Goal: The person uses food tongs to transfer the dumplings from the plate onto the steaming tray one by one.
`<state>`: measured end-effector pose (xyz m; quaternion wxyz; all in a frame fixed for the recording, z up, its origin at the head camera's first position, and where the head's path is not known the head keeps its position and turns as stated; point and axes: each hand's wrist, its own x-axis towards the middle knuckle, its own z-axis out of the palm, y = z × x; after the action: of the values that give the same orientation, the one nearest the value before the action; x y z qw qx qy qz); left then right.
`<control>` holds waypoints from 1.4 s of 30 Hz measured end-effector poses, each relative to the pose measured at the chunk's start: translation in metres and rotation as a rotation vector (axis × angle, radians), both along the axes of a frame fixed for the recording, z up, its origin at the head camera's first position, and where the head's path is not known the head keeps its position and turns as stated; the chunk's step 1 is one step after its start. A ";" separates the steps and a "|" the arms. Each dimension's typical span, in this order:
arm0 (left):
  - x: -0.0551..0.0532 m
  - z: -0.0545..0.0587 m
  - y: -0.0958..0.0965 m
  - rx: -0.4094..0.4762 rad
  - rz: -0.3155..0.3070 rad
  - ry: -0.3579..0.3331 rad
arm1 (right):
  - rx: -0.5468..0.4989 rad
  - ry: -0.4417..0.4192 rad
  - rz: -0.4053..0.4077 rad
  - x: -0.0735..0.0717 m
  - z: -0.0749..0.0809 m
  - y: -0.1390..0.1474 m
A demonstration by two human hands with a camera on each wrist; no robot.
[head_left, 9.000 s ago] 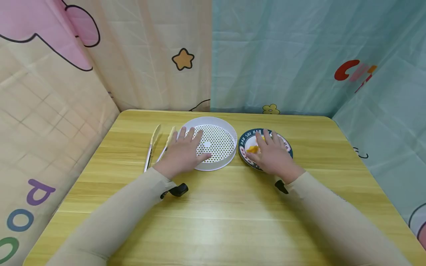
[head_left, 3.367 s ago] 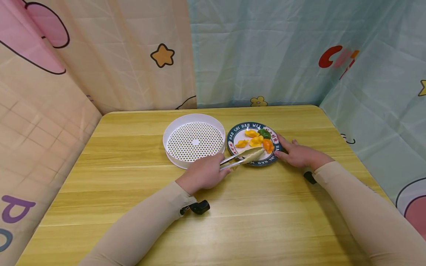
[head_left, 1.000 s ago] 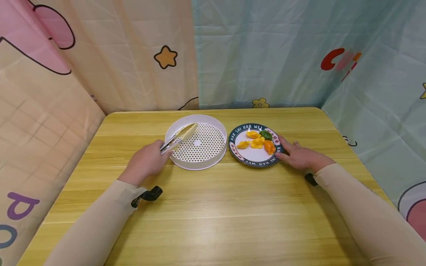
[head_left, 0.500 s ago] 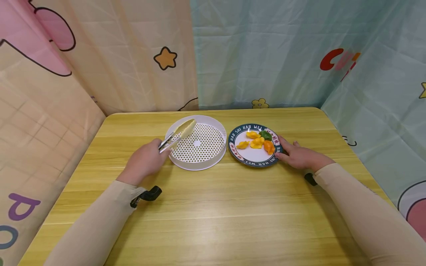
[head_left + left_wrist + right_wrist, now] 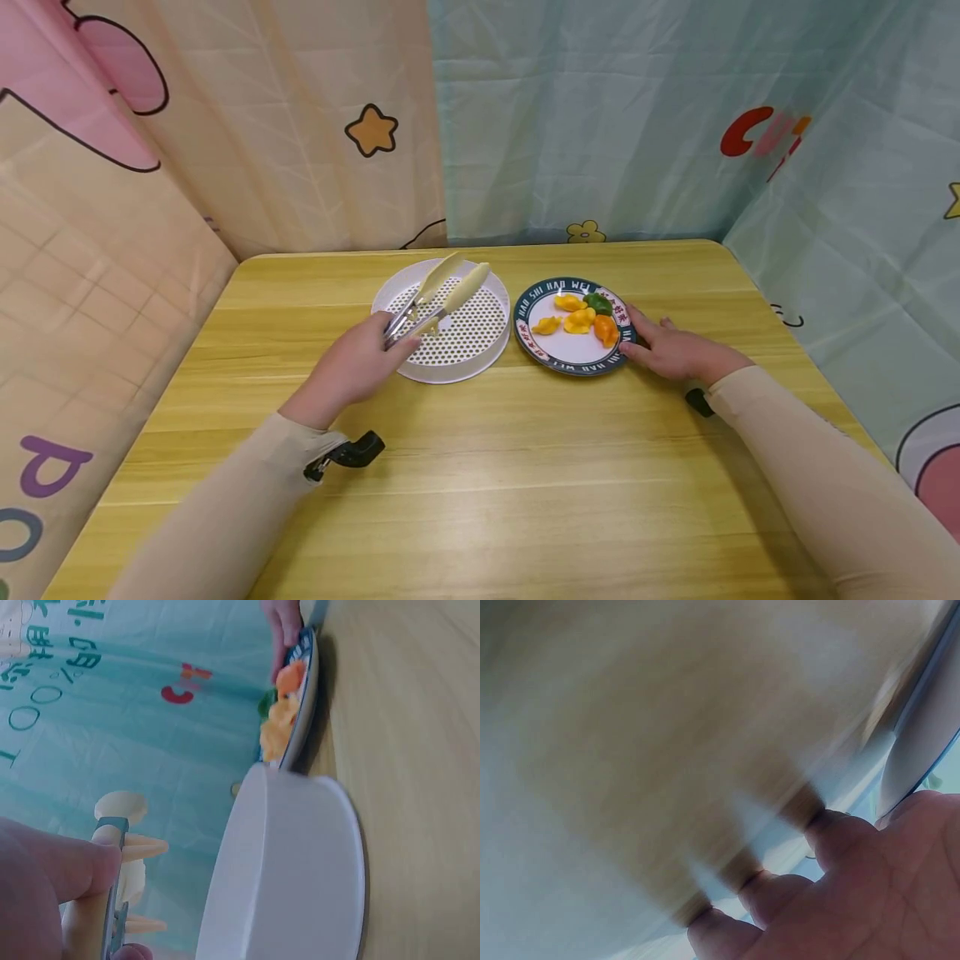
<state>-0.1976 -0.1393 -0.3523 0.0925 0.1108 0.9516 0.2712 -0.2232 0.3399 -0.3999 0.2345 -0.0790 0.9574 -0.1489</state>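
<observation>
My left hand (image 5: 352, 365) grips a pair of tongs (image 5: 453, 292), with pale yellow tips and metal arms. The tongs are spread over the white round perforated basket (image 5: 450, 367), and I see nothing between their tips. In the left wrist view the tongs (image 5: 112, 892) are raised beside the basket's wall (image 5: 307, 877). At the right rim of the patterned plate (image 5: 577, 367), my right hand (image 5: 678, 350) rests with thumb and index finger spread against the edge. Several dumpling-shaped pieces lie on the plate: yellow dumplings (image 5: 579, 322), an orange dumpling (image 5: 606, 331) and a green dumpling (image 5: 597, 303).
Basket and plate stand side by side, almost touching, on the wooden table (image 5: 480, 483) near its far edge. Printed curtains (image 5: 600, 125) hang behind and on both sides. A black wrist mount (image 5: 356, 450) sticks out under the left wrist.
Since 9 seconds ago, my left hand has picked up the tongs. They were over the plate, then swung left above the basket; lately they shifted right and spread wider. The right hand stays at the plate.
</observation>
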 end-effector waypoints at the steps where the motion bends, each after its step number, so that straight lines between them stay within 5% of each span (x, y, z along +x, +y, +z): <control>1: 0.003 0.000 0.007 0.012 -0.021 0.002 | 0.000 0.000 -0.001 0.000 0.000 0.000; 7: 0.013 -0.007 0.049 0.017 -0.113 0.031 | -0.006 -0.002 -0.006 -0.001 0.000 0.000; 15: 0.012 -0.019 0.088 -0.136 -0.170 0.074 | -0.001 -0.003 -0.005 0.000 0.001 -0.002; 27: 0.010 -0.023 0.108 -0.229 -0.173 0.093 | -0.005 -0.001 -0.004 0.000 0.001 -0.001; 42: 0.015 -0.026 0.122 -0.198 -0.171 0.131 | -0.004 -0.002 -0.008 -0.001 0.000 -0.001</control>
<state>-0.1827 -0.0173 -0.3778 0.0634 0.1993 0.9648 0.1593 -0.2242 0.3389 -0.3999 0.2347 -0.0756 0.9571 -0.1518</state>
